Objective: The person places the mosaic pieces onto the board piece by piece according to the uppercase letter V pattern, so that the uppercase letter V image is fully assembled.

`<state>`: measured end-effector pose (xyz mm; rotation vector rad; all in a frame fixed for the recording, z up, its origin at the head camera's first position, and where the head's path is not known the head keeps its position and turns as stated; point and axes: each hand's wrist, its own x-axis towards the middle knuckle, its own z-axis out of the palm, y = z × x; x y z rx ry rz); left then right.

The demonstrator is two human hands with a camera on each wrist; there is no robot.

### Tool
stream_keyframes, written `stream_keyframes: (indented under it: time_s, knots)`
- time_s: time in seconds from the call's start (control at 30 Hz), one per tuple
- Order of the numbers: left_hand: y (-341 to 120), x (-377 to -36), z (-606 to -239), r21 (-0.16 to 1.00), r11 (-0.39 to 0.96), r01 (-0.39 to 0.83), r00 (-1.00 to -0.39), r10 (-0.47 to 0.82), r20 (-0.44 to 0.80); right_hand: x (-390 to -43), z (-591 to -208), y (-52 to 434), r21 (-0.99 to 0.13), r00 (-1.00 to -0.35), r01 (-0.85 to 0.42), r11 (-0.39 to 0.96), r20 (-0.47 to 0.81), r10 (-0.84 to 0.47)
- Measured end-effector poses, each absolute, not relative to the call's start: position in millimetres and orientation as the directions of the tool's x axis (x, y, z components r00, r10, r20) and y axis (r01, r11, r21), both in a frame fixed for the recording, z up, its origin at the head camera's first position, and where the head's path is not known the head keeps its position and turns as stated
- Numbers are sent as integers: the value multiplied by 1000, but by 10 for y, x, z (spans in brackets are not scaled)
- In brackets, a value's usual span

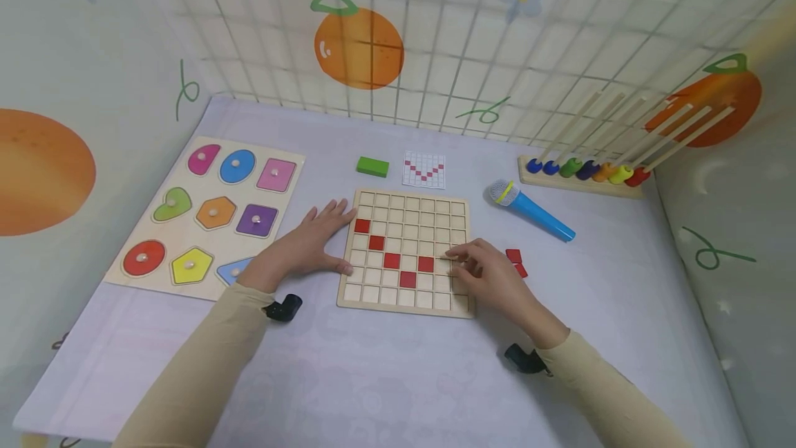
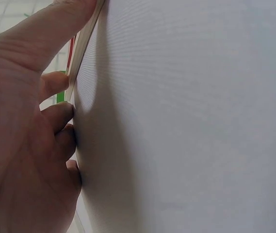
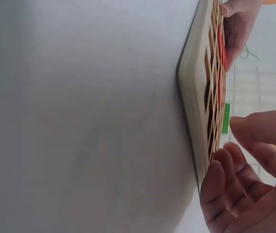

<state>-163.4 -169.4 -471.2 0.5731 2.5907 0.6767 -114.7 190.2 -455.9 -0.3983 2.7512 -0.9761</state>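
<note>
You are working on a pale lavender tabletop (image 1: 385, 372) fenced by a white wire grid hung with a cloth printed with oranges and flowers, which closes off the back and both sides. The wooden grid board (image 1: 407, 254) lies flat in the middle, with bare table between its near edge and you. Five red tiles (image 1: 392, 260) sit in its cells, running down to the right and then turning up. Your left hand (image 1: 311, 244) lies flat, fingers straight and spread, against the board's left edge, gripping nothing. Your right hand (image 1: 488, 275) rests over the board's right side with fingers curled toward the thumb at a cell; whether a tile is pinched there is hidden, so you cannot tell. Two spare red tiles (image 1: 516, 261) lie just beside that hand on the table. To the left, the shape puzzle board (image 1: 211, 213) reaches almost to your left forearm. Behind the grid board lie a green block (image 1: 372, 166) and a pattern card (image 1: 425, 170); to the right, a blue toy microphone (image 1: 531, 211), and a peg rack with coloured rings (image 1: 581, 175) near the back right corner. The left wrist view shows your fingertips (image 2: 60, 114) butted against the board's thin edge, which the head view does not resolve; the right wrist view shows the board (image 3: 201, 97) edge-on.
</note>
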Motion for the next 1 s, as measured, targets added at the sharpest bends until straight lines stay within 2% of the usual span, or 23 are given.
stream_keyframes:
  time_s: [0.53, 1.0]
  knots:
    - [-1700, -1640, -4722, 538, 797, 273, -835, 474, -278, -1109, -4551, 2561, -538, -965, -192, 821, -48, -257]
    - [-1698, -1645, -4733, 529, 798, 288, -835, 480, -270, -1089, -4551, 2841, -489, -961, -141, 861, -143, -238]
